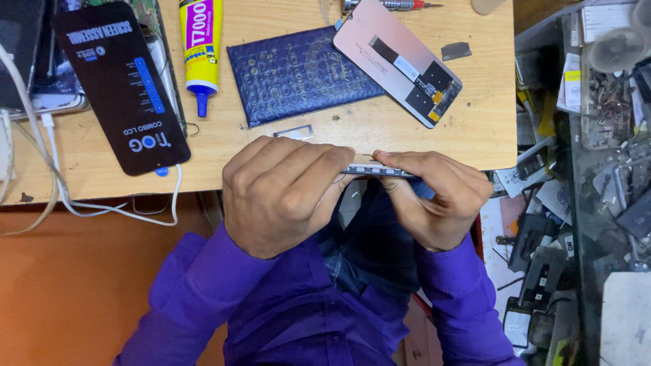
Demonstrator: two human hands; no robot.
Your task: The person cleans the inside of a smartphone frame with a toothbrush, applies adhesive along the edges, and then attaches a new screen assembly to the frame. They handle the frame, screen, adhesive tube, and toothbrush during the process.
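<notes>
Both hands pinch a phone (377, 171) edge-on, above the worktop (475, 129) edge.
Left hand (281, 193) and right hand (437, 196) fingers closed on it (seemingly working its seam); next calls for steady, even pressure.

Light wooden table (468, 129). On it: dark blue textured case (298, 73), phone screen panel (399, 59) face down overlapping its corner, yellow glue tube (201, 47), black flat box (121, 85), white cable (122, 207), small silvery tray (293, 132), possibly SIM tray.

Bright, even light; edges blurry
</notes>
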